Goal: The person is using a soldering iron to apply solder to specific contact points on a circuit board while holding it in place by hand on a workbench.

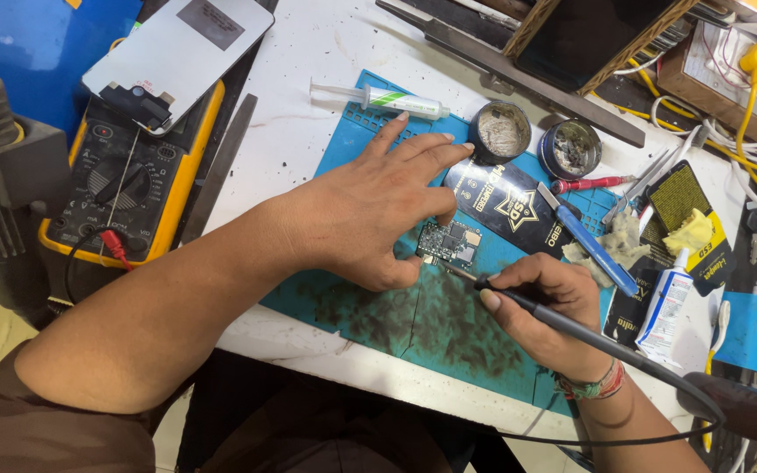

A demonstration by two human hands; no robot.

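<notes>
Cluttered white bench (308,52), blue mat (413,324). Left hand (370,206) spread flat, pinning board (449,241) steady; right hand (545,302) closed around iron (527,305), pen-fashion, tip at board's near edge.

circuit board (449,242) on mat (435,320), multimeter (129,180) left

Yellow-cased multimeter (129,180) at left of white table (295,131), grey phone screen panel (177,54) resting on it. Clear plastic syringe (378,97) and two round metal tins (501,131) (569,149) near the back.
</notes>
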